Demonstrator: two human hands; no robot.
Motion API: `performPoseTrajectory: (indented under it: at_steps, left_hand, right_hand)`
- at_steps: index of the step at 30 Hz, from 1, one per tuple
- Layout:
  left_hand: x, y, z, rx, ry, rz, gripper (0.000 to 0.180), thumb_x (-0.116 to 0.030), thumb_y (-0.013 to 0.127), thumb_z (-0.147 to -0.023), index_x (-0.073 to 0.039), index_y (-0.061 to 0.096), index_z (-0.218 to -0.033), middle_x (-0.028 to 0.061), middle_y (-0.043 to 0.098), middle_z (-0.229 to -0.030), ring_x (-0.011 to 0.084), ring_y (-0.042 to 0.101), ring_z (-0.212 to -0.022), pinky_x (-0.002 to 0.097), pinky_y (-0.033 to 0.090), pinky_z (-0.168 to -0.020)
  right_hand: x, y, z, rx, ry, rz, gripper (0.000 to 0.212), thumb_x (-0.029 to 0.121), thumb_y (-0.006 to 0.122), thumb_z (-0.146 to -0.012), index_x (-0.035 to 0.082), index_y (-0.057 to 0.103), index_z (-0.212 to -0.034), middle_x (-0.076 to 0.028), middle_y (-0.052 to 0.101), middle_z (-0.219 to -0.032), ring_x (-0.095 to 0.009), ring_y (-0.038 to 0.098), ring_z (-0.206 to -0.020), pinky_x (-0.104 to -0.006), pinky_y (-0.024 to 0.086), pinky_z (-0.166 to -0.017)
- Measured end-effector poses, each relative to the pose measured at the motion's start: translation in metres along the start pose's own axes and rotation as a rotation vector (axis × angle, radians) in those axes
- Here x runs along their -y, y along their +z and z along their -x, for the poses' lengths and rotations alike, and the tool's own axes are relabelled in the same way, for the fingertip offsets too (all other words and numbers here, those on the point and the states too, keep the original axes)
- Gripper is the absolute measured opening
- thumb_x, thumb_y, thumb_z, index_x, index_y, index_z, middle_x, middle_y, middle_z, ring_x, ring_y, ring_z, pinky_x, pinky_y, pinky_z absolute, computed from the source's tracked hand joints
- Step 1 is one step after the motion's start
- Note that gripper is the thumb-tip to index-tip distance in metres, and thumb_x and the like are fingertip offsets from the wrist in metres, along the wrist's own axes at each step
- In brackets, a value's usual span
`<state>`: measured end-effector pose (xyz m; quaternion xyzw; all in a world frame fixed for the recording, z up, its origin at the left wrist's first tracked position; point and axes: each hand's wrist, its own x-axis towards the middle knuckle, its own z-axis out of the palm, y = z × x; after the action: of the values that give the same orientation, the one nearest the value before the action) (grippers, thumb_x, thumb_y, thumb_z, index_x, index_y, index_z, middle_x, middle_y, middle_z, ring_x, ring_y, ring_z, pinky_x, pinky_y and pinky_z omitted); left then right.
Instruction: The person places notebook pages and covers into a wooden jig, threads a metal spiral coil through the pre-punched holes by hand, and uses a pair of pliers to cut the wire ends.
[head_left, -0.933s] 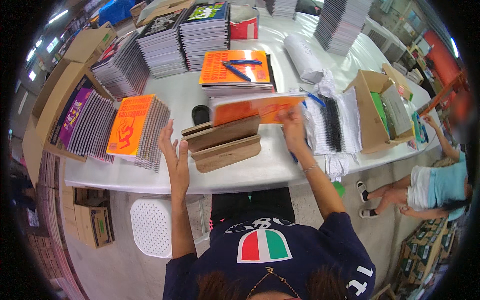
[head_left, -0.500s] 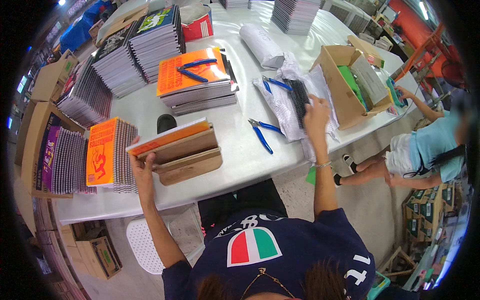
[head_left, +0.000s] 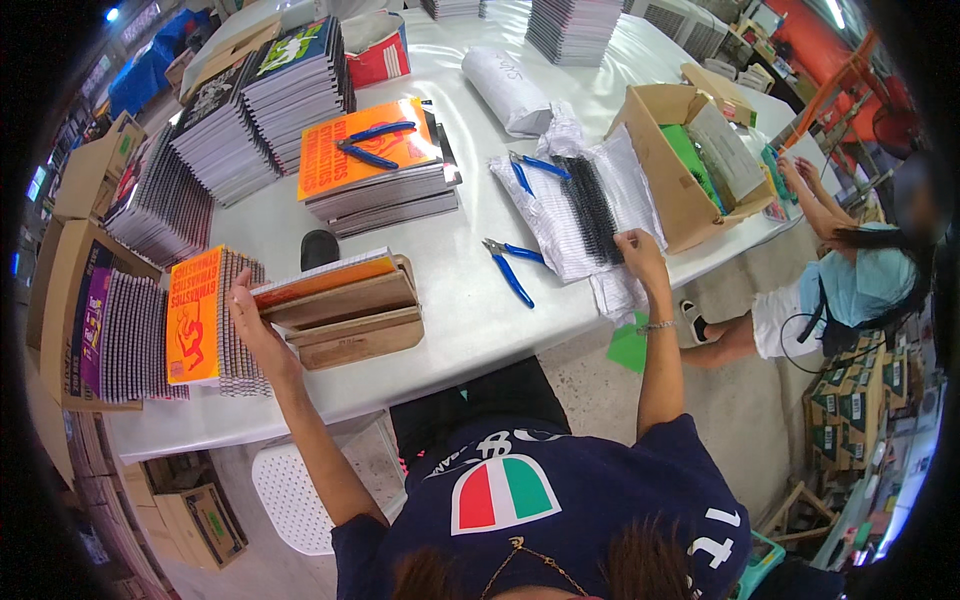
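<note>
A shiny white table (head_left: 460, 320) stands on grey floor (head_left: 575, 385). A thin orange book (head_left: 330, 280) sits in a brown wooden holder (head_left: 365, 343), by the straight-fingered left hand (head_left: 256, 325). The curled right hand (head_left: 642, 256), grip unclear, is by curly black coils (head_left: 590, 205).

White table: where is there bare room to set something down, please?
On the white table, bare patches lie between the brown wooden stand and the loose blue-handled pliers, and between the red-white container and rolled white package. The left end is crowded by orange-covered spiral-bound books and an open brown cardboard box.
</note>
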<state>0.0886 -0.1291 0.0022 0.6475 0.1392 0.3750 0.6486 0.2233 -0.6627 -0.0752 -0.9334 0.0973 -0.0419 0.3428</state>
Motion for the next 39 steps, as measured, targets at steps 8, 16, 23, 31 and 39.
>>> performPoseTrajectory:
  at_steps: [8, 16, 23, 31, 39]
  left_hand:
    - [0.001, -0.005, 0.007, -0.023, 0.008, -0.031, 0.047, -0.039, 0.034, -0.102, -0.002, 0.054, -0.123, 0.0081, 0.055, -0.104, 0.0159, 0.049, -0.1, 0.031, 0.035, -0.094]
    - [-0.04, 0.035, 0.033, -0.129, 0.574, -0.659, 0.053, -0.036, 0.056, -0.093, -0.005, 0.046, -0.136, 0.0182, 0.035, -0.139, 0.0328, 0.027, -0.135, 0.0492, 0.017, -0.111]
    - [-0.051, 0.095, 0.061, 0.178, 0.631, -0.879, 0.054, -0.047, 0.072, -0.078, -0.013, 0.058, -0.118, 0.0127, 0.038, -0.135, 0.0315, 0.021, -0.139, 0.0592, -0.003, -0.112]
    - [-0.034, 0.11, 0.055, 0.165, 0.598, -0.925, 0.031, -0.036, 0.071, -0.077, -0.008, 0.059, -0.086, 0.0082, 0.053, -0.105, 0.0263, 0.043, -0.12, 0.0607, 0.003, -0.112]
    - [-0.034, 0.107, 0.054, 0.173, 0.615, -0.901, 0.026, -0.031, 0.071, -0.074, -0.01, 0.058, -0.081, 0.0047, 0.053, -0.086, 0.0232, 0.049, -0.097, 0.0564, 0.009, -0.112]
  right_hand:
    - [0.04, -0.02, 0.014, -0.345, -0.121, -0.434, 0.021, 0.019, 0.062, -0.091, -0.001, 0.067, -0.094, -0.007, 0.066, -0.091, -0.013, 0.059, -0.078, -0.0265, 0.047, -0.071]
    - [0.148, -0.04, 0.036, -0.275, -0.433, -0.971, 0.032, 0.004, 0.066, -0.087, 0.001, 0.06, -0.118, -0.007, 0.063, -0.1, -0.014, 0.06, -0.086, -0.0252, 0.047, -0.081]
    - [0.252, 0.015, 0.077, 0.254, -0.567, -0.9, 0.023, 0.003, 0.065, -0.085, 0.002, 0.059, -0.107, -0.006, 0.062, -0.095, -0.012, 0.06, -0.082, -0.0251, 0.048, -0.078]
    - [0.271, 0.052, 0.091, 0.413, -0.74, -0.52, 0.021, 0.006, 0.065, -0.085, 0.0, 0.067, -0.105, -0.006, 0.063, -0.091, -0.017, 0.058, -0.084, -0.0289, 0.047, -0.077]
    - [0.284, 0.04, 0.095, 0.485, -0.966, -0.321, 0.019, 0.006, 0.061, -0.086, 0.003, 0.066, -0.103, -0.017, 0.065, -0.091, -0.033, 0.06, -0.084, -0.0381, 0.047, -0.075]
